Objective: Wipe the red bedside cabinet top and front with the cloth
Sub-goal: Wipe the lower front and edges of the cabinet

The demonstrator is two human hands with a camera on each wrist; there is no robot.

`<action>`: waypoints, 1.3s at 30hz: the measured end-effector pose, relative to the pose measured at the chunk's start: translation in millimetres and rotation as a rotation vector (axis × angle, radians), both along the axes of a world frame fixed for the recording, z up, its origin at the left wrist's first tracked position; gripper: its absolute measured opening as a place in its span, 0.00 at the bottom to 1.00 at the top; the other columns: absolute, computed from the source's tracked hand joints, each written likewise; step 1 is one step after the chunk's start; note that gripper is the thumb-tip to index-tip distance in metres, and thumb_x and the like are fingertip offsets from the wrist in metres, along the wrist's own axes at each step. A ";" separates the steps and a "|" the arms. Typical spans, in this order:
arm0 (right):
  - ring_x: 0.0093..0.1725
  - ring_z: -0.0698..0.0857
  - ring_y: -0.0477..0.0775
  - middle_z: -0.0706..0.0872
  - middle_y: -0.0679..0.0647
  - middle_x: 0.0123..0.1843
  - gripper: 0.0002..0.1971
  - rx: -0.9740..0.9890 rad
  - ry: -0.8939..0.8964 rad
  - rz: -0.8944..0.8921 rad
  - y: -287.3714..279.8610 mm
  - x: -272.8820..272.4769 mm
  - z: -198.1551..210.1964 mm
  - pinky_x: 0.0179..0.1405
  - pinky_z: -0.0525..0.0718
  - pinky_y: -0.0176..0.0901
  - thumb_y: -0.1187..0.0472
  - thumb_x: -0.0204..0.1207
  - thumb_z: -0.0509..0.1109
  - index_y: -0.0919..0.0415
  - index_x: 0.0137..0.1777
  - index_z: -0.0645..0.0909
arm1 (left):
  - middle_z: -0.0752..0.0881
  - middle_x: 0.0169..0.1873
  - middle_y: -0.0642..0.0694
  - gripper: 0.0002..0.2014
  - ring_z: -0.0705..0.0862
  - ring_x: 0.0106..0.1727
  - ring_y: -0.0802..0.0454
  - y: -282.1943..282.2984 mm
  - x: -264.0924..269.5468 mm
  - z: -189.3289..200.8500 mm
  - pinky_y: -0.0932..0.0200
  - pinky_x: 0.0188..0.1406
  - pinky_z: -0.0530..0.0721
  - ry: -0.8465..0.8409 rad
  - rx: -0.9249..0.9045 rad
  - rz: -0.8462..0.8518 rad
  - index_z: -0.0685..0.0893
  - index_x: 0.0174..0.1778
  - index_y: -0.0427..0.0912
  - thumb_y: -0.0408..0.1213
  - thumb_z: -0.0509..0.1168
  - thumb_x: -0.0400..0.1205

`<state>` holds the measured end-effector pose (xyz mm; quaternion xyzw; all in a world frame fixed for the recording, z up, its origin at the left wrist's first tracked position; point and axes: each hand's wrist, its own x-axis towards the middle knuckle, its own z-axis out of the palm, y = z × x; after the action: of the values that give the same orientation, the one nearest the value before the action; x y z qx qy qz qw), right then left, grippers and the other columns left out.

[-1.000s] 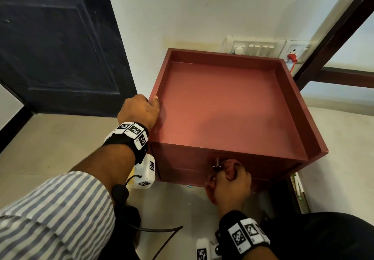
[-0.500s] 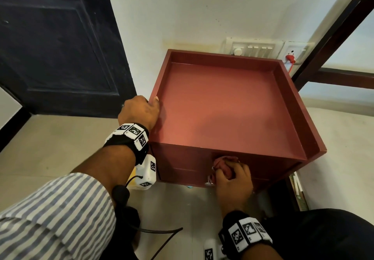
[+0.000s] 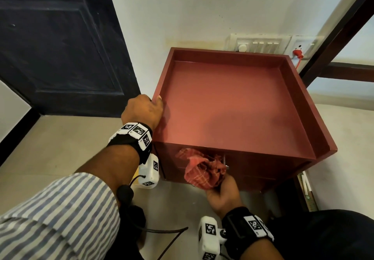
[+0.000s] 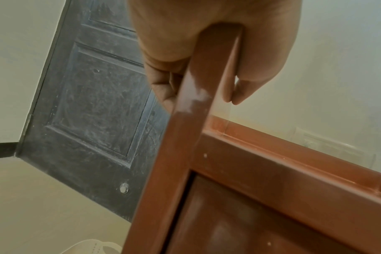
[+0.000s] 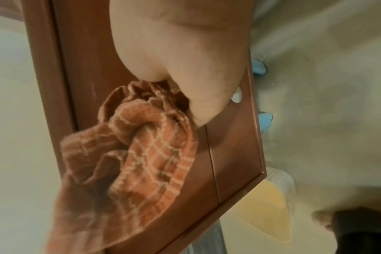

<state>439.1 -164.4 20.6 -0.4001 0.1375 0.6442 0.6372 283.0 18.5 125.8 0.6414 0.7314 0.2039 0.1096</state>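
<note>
The right hand [image 3: 221, 192] grasps the cloth [image 3: 203, 171] against the cabinet [image 3: 232, 105] front, lower centre; the left hand [image 3: 142, 111] clasps its left rim.

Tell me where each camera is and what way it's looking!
Head: on the person's head, looking down at the red bedside cabinet; both forearms, left hand and right hand show.
Left wrist: beside the cabinet's left edge, looking up along the hand gripping the rim; dark door behind.
Right wrist: low before the cabinet front, looking along the hand holding the checked cloth.
Shared: head and right wrist both show cloth against the front.
</note>
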 end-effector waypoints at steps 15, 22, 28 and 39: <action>0.37 0.87 0.62 0.88 0.53 0.29 0.16 -0.348 -1.234 0.099 -17.8 39.7 11.3 0.39 0.84 0.50 0.49 0.69 0.78 0.62 0.32 0.88 | 0.90 0.47 0.38 0.29 0.88 0.48 0.34 -0.9 -1.0 -0.3 0.46 0.49 0.85 -0.043 0.007 0.000 0.89 0.51 0.39 0.62 0.56 0.83; 0.36 0.84 0.62 0.85 0.58 0.31 0.15 -0.402 -1.304 0.063 -18.4 37.9 8.4 0.40 0.78 0.47 0.55 0.78 0.75 0.62 0.32 0.84 | 0.90 0.47 0.39 0.29 0.88 0.49 0.35 -0.5 -1.2 -1.2 0.45 0.51 0.86 -0.046 0.006 -0.008 0.89 0.52 0.39 0.62 0.57 0.84; 0.39 0.86 0.63 0.88 0.60 0.36 0.13 -0.421 -1.122 -0.045 -12.6 34.1 -1.0 0.45 0.84 0.51 0.57 0.79 0.71 0.64 0.37 0.86 | 0.90 0.47 0.39 0.29 0.89 0.48 0.35 0.3 -0.7 -3.5 0.44 0.51 0.88 -0.046 0.004 -0.006 0.90 0.52 0.40 0.63 0.56 0.83; 0.51 0.90 0.71 0.91 0.66 0.50 0.25 -0.530 -0.859 -0.112 -5.8 48.9 -40.2 0.56 0.89 0.66 0.44 0.78 0.70 0.71 0.52 0.87 | 0.89 0.47 0.38 0.27 0.88 0.49 0.34 -7.7 0.4 1.0 0.47 0.46 0.82 0.010 0.036 0.014 0.89 0.52 0.41 0.61 0.56 0.85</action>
<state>488.0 -170.2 -19.6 -0.7689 0.0432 0.3294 0.5462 283.3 10.8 126.8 0.6391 0.7327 0.2146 0.0930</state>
